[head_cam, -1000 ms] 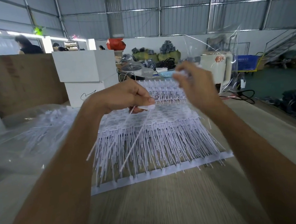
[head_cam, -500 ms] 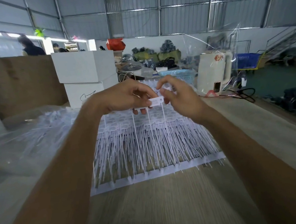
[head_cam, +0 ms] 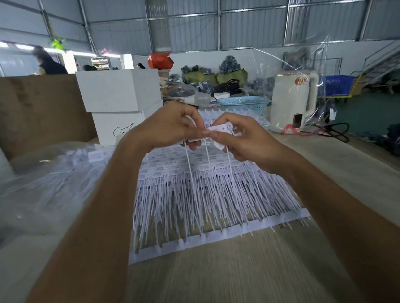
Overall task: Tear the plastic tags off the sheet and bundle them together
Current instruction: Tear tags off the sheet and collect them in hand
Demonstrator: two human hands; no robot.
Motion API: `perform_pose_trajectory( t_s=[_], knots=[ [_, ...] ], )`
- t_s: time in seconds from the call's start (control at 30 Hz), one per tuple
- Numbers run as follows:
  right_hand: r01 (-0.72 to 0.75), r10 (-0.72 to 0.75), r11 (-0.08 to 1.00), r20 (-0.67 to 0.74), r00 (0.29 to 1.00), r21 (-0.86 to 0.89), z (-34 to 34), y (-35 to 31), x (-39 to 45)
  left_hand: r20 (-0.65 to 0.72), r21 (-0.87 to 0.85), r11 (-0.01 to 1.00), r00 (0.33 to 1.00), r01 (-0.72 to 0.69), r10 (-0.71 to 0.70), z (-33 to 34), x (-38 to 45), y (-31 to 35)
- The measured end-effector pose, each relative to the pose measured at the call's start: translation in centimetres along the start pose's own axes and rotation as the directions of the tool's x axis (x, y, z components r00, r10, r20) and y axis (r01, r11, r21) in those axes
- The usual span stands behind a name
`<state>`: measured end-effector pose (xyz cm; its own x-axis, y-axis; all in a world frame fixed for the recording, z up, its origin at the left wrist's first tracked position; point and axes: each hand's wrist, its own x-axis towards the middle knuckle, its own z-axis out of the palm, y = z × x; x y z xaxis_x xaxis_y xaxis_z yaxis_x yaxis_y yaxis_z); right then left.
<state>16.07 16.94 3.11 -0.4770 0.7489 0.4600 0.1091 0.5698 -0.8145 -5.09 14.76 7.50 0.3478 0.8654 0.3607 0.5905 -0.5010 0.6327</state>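
While both hands meet above the far part of the sheet, the left hand (head_cam: pixel 167 127) pinches the flat heads of several torn-off plastic tags (head_cam: pixel 221 130) between thumb and curled fingers. The right hand (head_cam: pixel 245 144) grips the same small bunch from the right, its thumb pressed on the white heads. Thin white tails of the held tags hang straight down from the two hands toward the sheet.

Just below them lies the sheet of tags (head_cam: pixel 209 199), a wide white mat of thin strips whose near edge is a flat band resting on the wooden table (head_cam: pixel 232 283). To the left, a clear plastic bag (head_cam: pixel 37 188) holding more white tags lies on the table. Farther left stands a brown board (head_cam: pixel 32 112), and beside it two stacked white boxes (head_cam: pixel 120 103). Beyond the hands, on the right, sit a light blue basket (head_cam: pixel 243 102) and a white kettle (head_cam: pixel 294 99).
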Motion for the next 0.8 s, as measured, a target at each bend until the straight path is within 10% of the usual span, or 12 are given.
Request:
perform_pose_trajectory(
  t_s=[0.57, 0.8],
  knots=[
    [0.121, -0.117, 0.982, 0.032, 0.993, -0.147, -0.6, -0.5, -0.1, 0.053, -0.061, 0.994, 0.995, 0.087, -0.083, -0.2, 0.0, -0.2],
    [0.326, -0.378, 0.695, 0.060, 0.924, -0.640, -0.7, -1.5, 0.3, 0.072, -0.238, 0.960, 0.989, 0.146, -0.133, -0.4, -0.5, -0.3]
  ],
)
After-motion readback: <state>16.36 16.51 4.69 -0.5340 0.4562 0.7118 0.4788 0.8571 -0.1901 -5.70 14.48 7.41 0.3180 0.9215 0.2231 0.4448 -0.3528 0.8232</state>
